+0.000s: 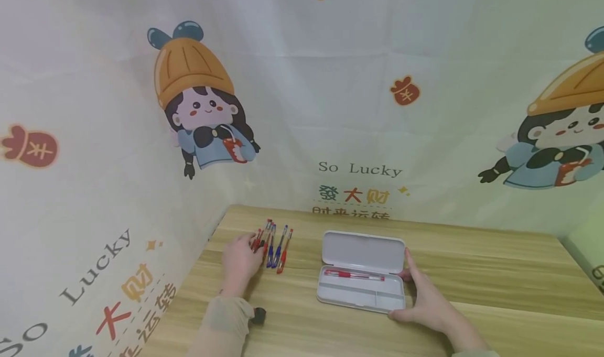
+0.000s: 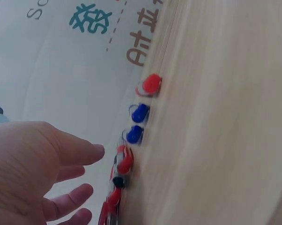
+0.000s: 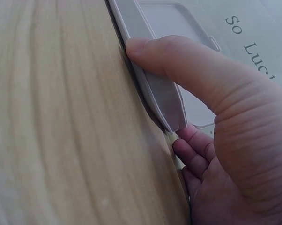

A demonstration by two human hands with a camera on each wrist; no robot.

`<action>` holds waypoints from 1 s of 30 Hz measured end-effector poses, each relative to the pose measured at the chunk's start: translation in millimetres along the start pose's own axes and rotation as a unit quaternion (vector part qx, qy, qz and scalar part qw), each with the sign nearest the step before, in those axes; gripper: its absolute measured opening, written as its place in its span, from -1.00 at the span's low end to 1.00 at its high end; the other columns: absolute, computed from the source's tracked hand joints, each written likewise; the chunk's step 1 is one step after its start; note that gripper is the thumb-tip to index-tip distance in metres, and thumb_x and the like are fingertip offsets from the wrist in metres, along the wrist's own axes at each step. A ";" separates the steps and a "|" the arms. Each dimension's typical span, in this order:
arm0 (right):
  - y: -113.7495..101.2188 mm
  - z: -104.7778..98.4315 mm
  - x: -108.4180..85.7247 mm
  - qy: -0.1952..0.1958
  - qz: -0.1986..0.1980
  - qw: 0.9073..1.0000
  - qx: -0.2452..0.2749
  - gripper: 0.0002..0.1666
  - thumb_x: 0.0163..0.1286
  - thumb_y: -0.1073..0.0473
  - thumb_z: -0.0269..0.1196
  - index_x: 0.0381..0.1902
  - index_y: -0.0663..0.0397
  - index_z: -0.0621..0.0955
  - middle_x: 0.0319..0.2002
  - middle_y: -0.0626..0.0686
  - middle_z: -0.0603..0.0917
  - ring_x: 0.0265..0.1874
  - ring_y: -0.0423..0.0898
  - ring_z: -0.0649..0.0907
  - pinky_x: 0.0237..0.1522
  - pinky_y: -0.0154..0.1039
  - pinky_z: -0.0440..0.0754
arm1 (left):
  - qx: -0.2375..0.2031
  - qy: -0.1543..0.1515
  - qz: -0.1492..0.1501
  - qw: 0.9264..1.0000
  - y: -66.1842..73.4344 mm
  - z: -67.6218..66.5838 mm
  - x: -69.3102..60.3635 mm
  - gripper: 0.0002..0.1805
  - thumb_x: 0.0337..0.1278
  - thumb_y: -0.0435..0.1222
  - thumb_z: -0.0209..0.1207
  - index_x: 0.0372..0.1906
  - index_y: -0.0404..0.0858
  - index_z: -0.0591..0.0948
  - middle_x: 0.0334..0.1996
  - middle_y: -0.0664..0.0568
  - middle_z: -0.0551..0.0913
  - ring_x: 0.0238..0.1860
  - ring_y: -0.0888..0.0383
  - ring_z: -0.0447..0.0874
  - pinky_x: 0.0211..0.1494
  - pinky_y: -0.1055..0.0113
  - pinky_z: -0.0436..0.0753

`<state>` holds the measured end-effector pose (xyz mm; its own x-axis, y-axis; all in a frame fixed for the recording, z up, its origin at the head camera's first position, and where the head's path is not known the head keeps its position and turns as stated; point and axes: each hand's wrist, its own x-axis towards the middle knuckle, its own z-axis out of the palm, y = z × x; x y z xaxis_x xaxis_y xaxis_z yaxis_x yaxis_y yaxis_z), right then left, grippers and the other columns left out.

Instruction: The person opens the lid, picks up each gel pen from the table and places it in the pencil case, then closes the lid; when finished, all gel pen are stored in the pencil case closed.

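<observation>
At the far left of the counter (image 1: 495,273), the left hand (image 1: 239,257) reaches in from the near side, its grip loose and holding nothing, the thumb standing away from the fingers in the left wrist view. The nearest pens (image 1: 257,240), red with a black one among them, lie at its fingertips on the right; I cannot tell whether skin meets plastic, nor count those bunched there. Their long axes run from the near side to the far, tilted slightly rightward at the far end. Next to the right come two blue pens (image 1: 278,249), then a red pen with a clear barrel (image 1: 285,251), roughly parallel, so these lie between the left grip and the pencil case (image 1: 346,301). The case sits well apart to the right, its long axis crossways, about square to the loose pens, with its lid (image 1: 363,252) folded back on the far side. One red pen (image 1: 354,275) lies lengthwise in its rear compartment; dividers part off the front ones. Around the right end, the right hand (image 1: 424,299) holds the case, thumb on the near rim, fingers behind, covering that side. A printed cloth (image 1: 283,110) hangs behind.
</observation>
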<state>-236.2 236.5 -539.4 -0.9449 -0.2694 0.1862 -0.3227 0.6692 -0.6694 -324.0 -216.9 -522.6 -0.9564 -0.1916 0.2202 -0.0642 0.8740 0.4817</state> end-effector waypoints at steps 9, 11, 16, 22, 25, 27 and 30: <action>2.0 1.0 -0.1 -0.003 0.002 1.000 0.002 0.94 -0.18 -0.13 0.82 0.81 0.19 -0.25 0.29 0.14 0.66 0.33 0.09 0.59 0.53 0.36 0.44 | 0.009 -0.068 -0.056 0.996 -18.2 -12.2 -0.7 -0.29 0.35 -0.20 0.32 0.51 -0.42 0.51 0.45 -0.46 0.58 0.49 -0.49 0.50 0.65 -0.40 0.34; 2.1 1.2 0.0 -0.003 0.001 1.000 0.002 0.94 -0.19 -0.13 0.82 0.81 0.19 -0.25 0.30 0.14 0.66 0.33 0.09 0.59 0.53 0.36 0.44 | 0.010 -0.078 -0.062 0.995 -19.6 -15.3 -1.0 -0.28 0.34 -0.21 0.32 0.51 -0.44 0.50 0.45 -0.47 0.57 0.49 -0.51 0.51 0.63 -0.41 0.36; 1.8 0.6 -0.3 -0.003 0.002 1.000 0.003 0.93 -0.17 -0.13 0.81 0.81 0.18 -0.25 0.30 0.14 0.65 0.34 0.11 0.58 0.53 0.39 0.43 | 0.008 -0.095 -0.078 0.992 -18.8 -20.0 -1.5 -0.29 0.34 -0.23 0.33 0.50 -0.46 0.50 0.45 -0.47 0.58 0.46 -0.52 0.53 0.58 -0.39 0.43; 3.5 0.8 0.2 0.002 -0.004 1.000 -0.001 0.92 -0.17 -0.14 0.81 0.81 0.21 -0.23 0.28 0.11 0.66 0.31 0.07 0.59 0.52 0.33 0.47 | 0.016 -0.108 -0.080 0.991 -19.3 -22.9 -0.5 -0.36 0.30 -0.30 0.31 0.44 -0.46 0.56 0.40 -0.45 0.62 0.39 -0.48 0.60 0.52 -0.33 0.53; 4.2 0.9 0.4 0.003 -0.005 1.000 -0.003 0.92 -0.17 -0.15 0.81 0.81 0.21 -0.23 0.28 0.10 0.66 0.31 0.06 0.59 0.52 0.32 0.48 | 0.026 -0.113 -0.080 0.990 -19.6 -23.8 -0.1 -0.41 0.26 -0.34 0.30 0.38 -0.45 0.62 0.35 -0.44 0.67 0.33 -0.45 0.66 0.44 -0.29 0.59; 4.2 0.8 0.4 0.002 -0.004 1.000 -0.002 0.92 -0.17 -0.15 0.81 0.81 0.21 -0.23 0.29 0.10 0.66 0.32 0.06 0.59 0.52 0.33 0.47 | 0.030 -0.113 -0.081 0.990 -19.7 -24.0 0.0 -0.45 0.24 -0.37 0.27 0.34 -0.44 0.65 0.31 -0.43 0.70 0.30 -0.43 0.68 0.41 -0.27 0.62; 3.6 0.7 0.4 0.001 -0.002 1.000 -0.002 0.92 -0.16 -0.15 0.81 0.81 0.20 -0.23 0.29 0.11 0.66 0.32 0.07 0.58 0.52 0.34 0.46 | 0.031 -0.108 -0.078 0.991 -18.8 -24.9 -0.7 -0.47 0.18 -0.41 0.26 0.29 -0.42 0.69 0.26 -0.41 0.74 0.27 -0.41 0.71 0.37 -0.26 0.65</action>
<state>-237.7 238.4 -542.2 -0.9434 -0.2717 0.1904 -0.3275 0.6702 -0.6660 -315.1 -244.3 -510.7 -0.9719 -0.2315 -0.0425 -0.2263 0.8689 0.4402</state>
